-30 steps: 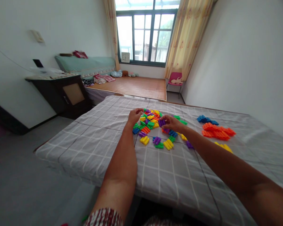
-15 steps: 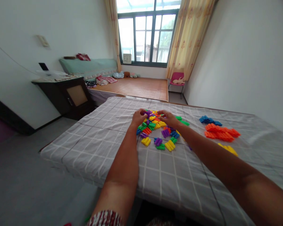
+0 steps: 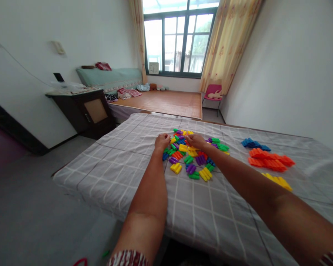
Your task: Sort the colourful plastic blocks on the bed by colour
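Note:
A loose pile of ridged plastic building blocks [image 3: 183, 147] in yellow, green, purple, orange and blue lies on the checked cloth [image 3: 122, 155]. At the pile's left edge is my left hand [image 3: 162, 141], its fingers curled together; whatever they may hold is hidden. My right hand [image 3: 195, 141] reaches over the pile's right part with thumb and fingers drawn together, and I cannot make out anything between them. Nearer to me lie a yellow block [image 3: 175, 168], a purple block [image 3: 191, 169] and another yellow block [image 3: 205, 174].
On the right, blocks are grouped by colour: a blue row [image 3: 255, 144], orange rows [image 3: 270, 160] and a yellow row [image 3: 277, 181]. Beyond the table stand a bed with a brown mat [image 3: 172, 101], a dark cabinet [image 3: 86, 112] and a pink chair [image 3: 213, 90].
Both hands have drawn slightly nearer to me over the pile, and their fingers have closed more. A green block now shows in the middle of the pile's near side. The view has shifted slightly left.

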Demonstrator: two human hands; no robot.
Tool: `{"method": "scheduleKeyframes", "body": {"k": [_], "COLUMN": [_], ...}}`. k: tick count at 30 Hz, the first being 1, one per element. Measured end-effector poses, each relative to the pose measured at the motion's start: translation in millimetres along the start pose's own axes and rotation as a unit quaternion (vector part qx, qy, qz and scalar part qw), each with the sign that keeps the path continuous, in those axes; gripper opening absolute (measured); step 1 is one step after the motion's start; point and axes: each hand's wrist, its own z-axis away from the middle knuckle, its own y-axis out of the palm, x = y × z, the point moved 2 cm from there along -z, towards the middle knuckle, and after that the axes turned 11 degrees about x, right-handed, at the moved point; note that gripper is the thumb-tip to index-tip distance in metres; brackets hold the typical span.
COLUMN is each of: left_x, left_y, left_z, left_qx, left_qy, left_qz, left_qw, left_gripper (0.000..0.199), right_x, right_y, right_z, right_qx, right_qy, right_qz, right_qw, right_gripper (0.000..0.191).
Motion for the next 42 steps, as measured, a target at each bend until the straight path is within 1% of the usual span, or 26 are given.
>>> {"method": "scheduleKeyframes", "body": {"k": [2, 3, 6, 7, 10, 12, 15, 17, 19, 21, 22, 24, 26, 28, 30, 32, 34, 35, 36, 37, 40, 42], "left_x": [1.0, 1.5, 3.0, 3.5, 5.1, 6.0, 7.0, 7.4, 7.9, 8.4, 8.8, 9.8, 11.2, 13.1, 14.8, 15.8, 15.9, 15.6, 15.2, 14.8, 13.5, 12.9], "left_y": [-0.5, -0.6, -0.6, -0.6, -0.5, -0.1, 0.9, 1.1, 0.7, 0.1, -0.2, -0.9, -1.5, -2.3, -3.4, -5.1, -7.1, -8.2, -9.3, -10.3, -13.0, -14.3], "left_z": [-1.3, -1.8, -2.8, -3.1, -3.7, -4.3, -5.1, -5.3, -5.1, -4.8, -4.7, -5.0, -5.8, -7.0, -8.6, -10.3, -11.7, -12.1, -12.3, -12.3, -11.8, -11.4], "left_qx": [-0.002, -0.003, -0.005, -0.006, -0.009, -0.009, -0.002, 0.002, 0.004, 0.006, 0.006, 0.008, 0.011, 0.013, 0.015, 0.012, 0.015, 0.017, 0.019, 0.021, 0.022, 0.019], "left_qy": [-0.002, -0.002, -0.005, -0.006, -0.004, -0.001, 0.003, 0.001, -0.005, -0.009, -0.010, -0.010, -0.009, -0.009, -0.008, -0.002, 0.000, 0.003, 0.004, 0.004, 0.003, 0.008], "left_qz": [0.002, 0.003, 0.011, 0.015, 0.023, 0.023, 0.021, 0.012, 0.001, -0.005, -0.006, -0.012, -0.020, -0.027, -0.035, -0.049, -0.063, -0.070, -0.075, -0.079, -0.083, -0.085], "left_qw": [1.000, 1.000, 1.000, 1.000, 1.000, 1.000, 1.000, 1.000, 1.000, 1.000, 1.000, 1.000, 1.000, 0.999, 0.999, 0.999, 0.998, 0.997, 0.997, 0.997, 0.996, 0.996], "left_gripper": [0.025, 0.026, 0.025, 0.025, 0.023, 0.023, 0.023, 0.024, 0.026, 0.027, 0.028, 0.029, 0.031, 0.033, 0.035, 0.037, 0.040, 0.041, 0.042, 0.043, 0.045, 0.046], "right_x": [-7.1, -8.6, -3.2, 0.9, 15.4, 25.1, 32.7, 30.2, 20.6, 2.1, -11.0, -44.9, -87.0, -133.6, -180.6, -223.9, -260.4, -275.5, -288.7, -300.1, -325.4, -336.6], "right_y": [-2.3, -2.3, 1.7, 3.2, 5.8, 5.9, 1.0, -8.3, -22.3, -39.4, -48.4, -66.1, -83.3, -100.3, -115.7, -126.6, -131.0, -130.7, -129.0, -126.2, -114.7, -108.1], "right_z": [-2.2, -4.4, -12.8, -15.4, -21.4, -22.9, -19.5, -13.1, -3.8, 8.1, 14.9, 30.8, 50.1, 73.2, 99.5, 127.2, 153.0, 164.1, 173.7, 181.6, 196.0, 198.8], "right_qx": [-0.032, -0.032, 0.005, 0.009, -0.001, 0.010, 0.039, 0.036, 0.017, 0.001, 0.000, -0.001, -0.018, -0.069, -0.142, -0.217, -0.271, -0.285, -0.290, -0.283, -0.227, -0.189], "right_qy": [0.013, 0.002, -0.039, -0.033, 0.011, -0.004, -0.039, -0.030, -0.013, 0.008, 0.022, 0.060, 0.099, 0.130, 0.170, 0.220, 0.266, 0.283, 0.299, 0.317, 0.363, 0.386], "right_qz": [0.023, 0.028, 0.033, 0.042, 0.078, 0.081, 0.038, -0.005, -0.052, -0.108, -0.144, -0.232, -0.307, -0.326, -0.306, -0.298, -0.316, -0.328, -0.338, -0.340, -0.317, -0.268], "right_qw": [0.999, 0.999, 0.999, 0.999, 0.997, 0.997, 0.998, 0.999, 0.998, 0.994, 0.989, 0.971, 0.946, 0.934, 0.926, 0.903, 0.869, 0.855, 0.844, 0.839, 0.846, 0.863], "right_gripper": [0.033, 0.026, 0.019, 0.021, 0.037, 0.041, 0.045, 0.048, 0.048, 0.041, 0.037, 0.030, 0.027, 0.027, 0.026, 0.023, 0.022, 0.023, 0.024, 0.024, 0.017, 0.013]}}
